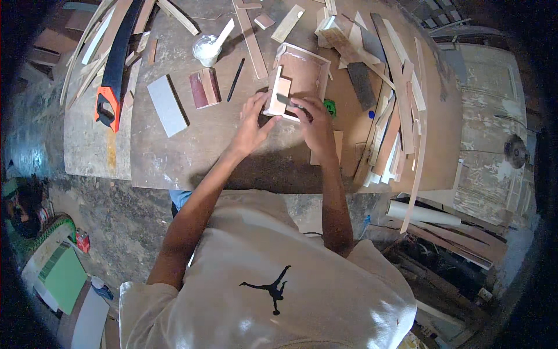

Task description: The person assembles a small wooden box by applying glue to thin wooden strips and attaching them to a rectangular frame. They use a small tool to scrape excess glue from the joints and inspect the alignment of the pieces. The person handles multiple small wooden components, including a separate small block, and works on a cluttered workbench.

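A small open wooden box lies on the workbench in front of me. Against its near left inside stands a pale wood piece. My left hand grips the box's near left corner, with its fingers along the outside and the thumb at the near edge. In my right hand is a dark flat-bladed tool, its tip resting on or just over the pale piece; its exact kind cannot be made out. A green round object sits beside the box, just right of that hand.
Left of the box lie a black pencil, a reddish block and a grey-white board. Behind them is a tub of white paste with a stick in it. A handsaw lies far left; wood strips pile up right.
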Motion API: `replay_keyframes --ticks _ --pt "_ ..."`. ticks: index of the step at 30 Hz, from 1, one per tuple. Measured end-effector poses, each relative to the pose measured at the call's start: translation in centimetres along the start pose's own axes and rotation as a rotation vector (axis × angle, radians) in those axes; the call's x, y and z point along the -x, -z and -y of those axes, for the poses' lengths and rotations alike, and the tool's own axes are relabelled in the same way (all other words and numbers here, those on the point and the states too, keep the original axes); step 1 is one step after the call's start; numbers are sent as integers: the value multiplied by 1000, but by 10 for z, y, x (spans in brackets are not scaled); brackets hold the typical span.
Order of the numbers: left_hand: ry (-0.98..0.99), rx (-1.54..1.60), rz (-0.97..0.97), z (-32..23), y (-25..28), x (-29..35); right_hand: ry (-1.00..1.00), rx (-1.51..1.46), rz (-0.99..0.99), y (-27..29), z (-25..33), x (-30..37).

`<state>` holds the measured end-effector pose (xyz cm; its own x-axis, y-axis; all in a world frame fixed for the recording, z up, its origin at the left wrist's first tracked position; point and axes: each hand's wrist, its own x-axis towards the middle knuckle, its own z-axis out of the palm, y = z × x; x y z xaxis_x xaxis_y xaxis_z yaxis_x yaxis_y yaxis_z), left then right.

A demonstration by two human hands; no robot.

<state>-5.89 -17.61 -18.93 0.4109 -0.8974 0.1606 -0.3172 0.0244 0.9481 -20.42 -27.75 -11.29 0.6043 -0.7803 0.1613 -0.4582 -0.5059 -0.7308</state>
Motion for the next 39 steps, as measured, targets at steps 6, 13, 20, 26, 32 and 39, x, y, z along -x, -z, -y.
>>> replay_keyframes --ticks 6,13,20,26,32,39 --pt "-27 -29 -7 1 1 0 -93 108 -53 -9 25 -6" --pt "-67 47 -34 4 1 1 73 374 -165 -38 38 5" --pt "-81 48 -50 7 -2 1 -64 284 -103 -42 48 11" --pt "-67 44 -46 9 -1 1 -175 248 -96 -38 66 20" --pt "-7 84 -47 6 -4 2 -180 131 -156 -21 49 14" --pt "-10 82 -46 6 -5 2 151 324 -164 -28 20 4"
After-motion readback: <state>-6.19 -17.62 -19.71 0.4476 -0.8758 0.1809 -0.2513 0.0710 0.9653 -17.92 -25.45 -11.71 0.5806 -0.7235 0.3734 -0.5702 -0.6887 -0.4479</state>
